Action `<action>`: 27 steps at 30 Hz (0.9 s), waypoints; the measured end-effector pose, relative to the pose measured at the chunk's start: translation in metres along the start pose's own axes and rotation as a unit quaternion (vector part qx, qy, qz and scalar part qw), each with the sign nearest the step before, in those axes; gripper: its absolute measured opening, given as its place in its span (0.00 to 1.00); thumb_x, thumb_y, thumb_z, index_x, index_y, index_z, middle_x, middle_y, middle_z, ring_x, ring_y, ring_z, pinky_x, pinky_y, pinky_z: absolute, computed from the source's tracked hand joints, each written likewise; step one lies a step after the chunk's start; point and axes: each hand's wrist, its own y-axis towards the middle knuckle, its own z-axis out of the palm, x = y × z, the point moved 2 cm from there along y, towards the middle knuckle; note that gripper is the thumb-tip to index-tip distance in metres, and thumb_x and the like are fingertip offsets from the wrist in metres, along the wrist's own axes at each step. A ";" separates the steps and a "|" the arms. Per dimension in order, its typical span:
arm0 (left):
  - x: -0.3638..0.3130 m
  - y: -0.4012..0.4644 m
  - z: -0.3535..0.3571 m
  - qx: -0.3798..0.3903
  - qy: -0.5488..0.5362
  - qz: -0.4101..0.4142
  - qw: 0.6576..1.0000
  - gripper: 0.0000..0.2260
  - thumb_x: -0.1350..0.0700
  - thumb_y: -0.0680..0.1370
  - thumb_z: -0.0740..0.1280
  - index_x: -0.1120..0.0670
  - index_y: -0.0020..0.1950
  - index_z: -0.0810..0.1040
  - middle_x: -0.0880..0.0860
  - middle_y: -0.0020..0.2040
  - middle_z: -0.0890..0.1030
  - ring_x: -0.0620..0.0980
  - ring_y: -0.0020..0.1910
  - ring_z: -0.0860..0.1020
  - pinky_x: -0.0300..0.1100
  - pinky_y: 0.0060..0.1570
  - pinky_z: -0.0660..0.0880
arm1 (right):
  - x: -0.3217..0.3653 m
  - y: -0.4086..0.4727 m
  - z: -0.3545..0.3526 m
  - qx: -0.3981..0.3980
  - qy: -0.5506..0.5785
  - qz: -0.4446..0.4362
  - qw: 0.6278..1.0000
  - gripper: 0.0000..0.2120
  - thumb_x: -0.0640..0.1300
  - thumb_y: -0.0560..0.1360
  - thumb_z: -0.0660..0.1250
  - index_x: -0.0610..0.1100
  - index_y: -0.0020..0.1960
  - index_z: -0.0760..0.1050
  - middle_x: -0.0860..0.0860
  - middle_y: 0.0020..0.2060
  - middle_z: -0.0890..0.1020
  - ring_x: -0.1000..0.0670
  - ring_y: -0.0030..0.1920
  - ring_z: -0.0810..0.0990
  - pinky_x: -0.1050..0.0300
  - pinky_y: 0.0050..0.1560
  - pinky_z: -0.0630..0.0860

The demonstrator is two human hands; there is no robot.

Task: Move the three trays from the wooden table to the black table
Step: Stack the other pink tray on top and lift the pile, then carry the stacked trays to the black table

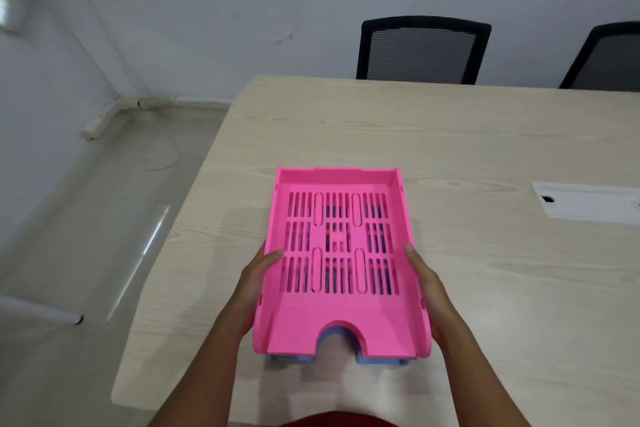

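Observation:
A pink slotted letter tray (341, 314) lies over the near left part of the wooden table (485, 135), its notched end toward me. A blue tray (375, 360) shows just beneath it at the front edge and through the slots. My left hand (254, 282) grips the pink tray's left side wall, thumb over the rim. My right hand (427, 284) grips the right side wall the same way. Whether the trays rest on the table or hang just above it I cannot tell. No black table is in view.
Two black mesh office chairs (422, 50) (606, 59) stand at the table's far side. A white cable hatch (588, 206) is set into the tabletop at the right. Grey floor (86, 236) and a wall corner lie to the left.

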 end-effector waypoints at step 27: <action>0.062 -0.170 -0.237 -0.334 -0.136 0.116 0.925 0.18 0.56 0.77 0.68 0.48 0.67 0.78 0.59 0.55 0.85 0.64 0.52 0.84 0.65 0.56 0.77 | -0.020 -0.001 0.285 0.285 -0.164 0.030 0.944 0.20 0.60 0.78 0.62 0.48 0.56 0.85 0.44 0.49 0.89 0.44 0.47 0.89 0.51 0.47 0.83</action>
